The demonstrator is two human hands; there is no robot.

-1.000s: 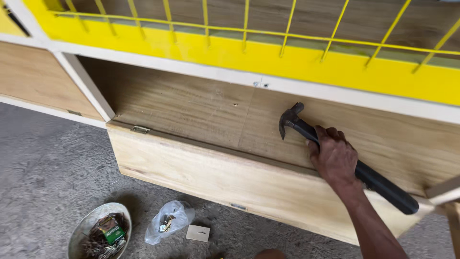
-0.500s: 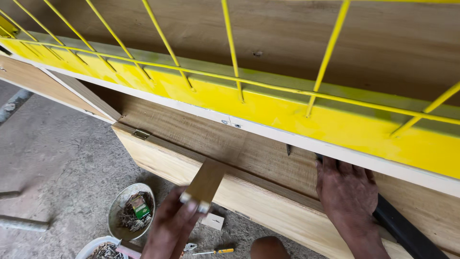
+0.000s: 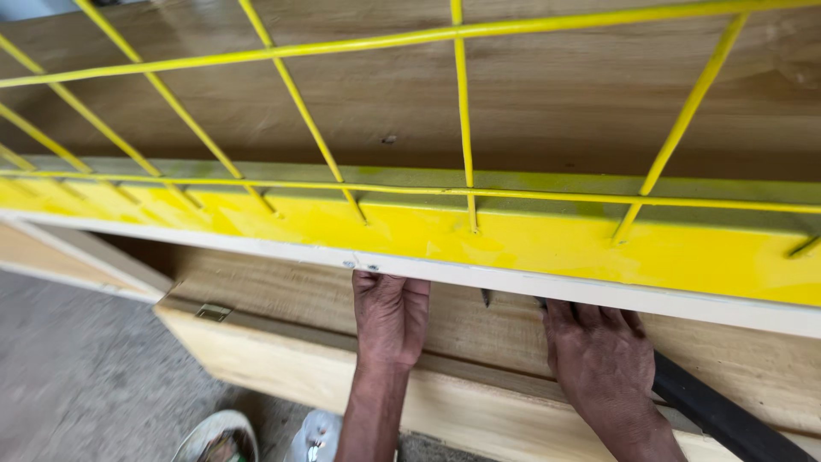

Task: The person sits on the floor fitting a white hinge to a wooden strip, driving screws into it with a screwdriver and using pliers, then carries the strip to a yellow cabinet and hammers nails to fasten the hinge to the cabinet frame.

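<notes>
- The right hand is closed around the black handle of a hammer, its fingers curled over the upper end of the handle, which runs down to the right toward the frame's corner.
- The hammer's head is mostly hidden under the white rail; only a dark pointed tip shows just below that rail, to the left of the right hand.
- The left hand reaches up with its fingers bent and their tips tucked under the white rail; whether it holds anything there cannot be told.
- Both hands lie over a hinged wooden flap, which opens downward from the cabinet; the two hands are near each other, not touching.
- A small metal hinge sits at the left end of the flap's pale front edge.
- Above the white rail runs a glossy yellow board, and yellow wire mesh rises from it in front of a plain wooden back panel.
- At the bottom edge, on the grey concrete floor, a round bowl of small bits and a clear plastic bag show in part, just left of the left forearm.
</notes>
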